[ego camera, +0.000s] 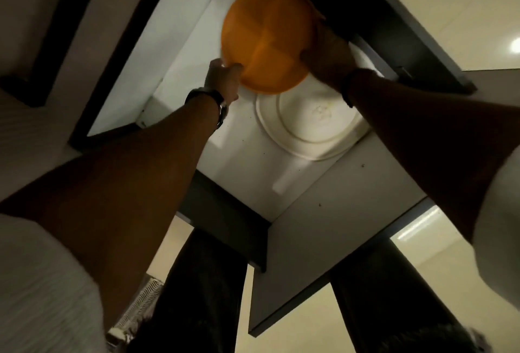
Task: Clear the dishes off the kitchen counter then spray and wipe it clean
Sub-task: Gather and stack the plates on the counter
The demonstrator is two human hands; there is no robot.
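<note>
At the lower left of the frame a white sleeve (42, 282) covered the upper part of the left arm, which reached up toward the centre with a dark watch (209, 99) on its wrist. The left hand (223, 78) pinched the lower left rim of the orange plate (267, 37), thumb on the top face. The plate, round and split into sections by raised ridges, was held in the upper centre of the frame, inside an open cabinet and above its white shelf (242, 150). Just below and to the right of it a white plate (309, 124) lay flat on the shelf, its upper edge hidden under the orange one. The right hand (323, 51), blurred, gripped the plate's right rim, well apart from the left hand, with a dark wristband (347, 85) on that wrist. A grey panel (304, 254) ran down from the shelf toward the lower centre, between the dark trouser legs (202, 282). Pale glossy floor tiles (450, 15) filled the upper right.
</note>
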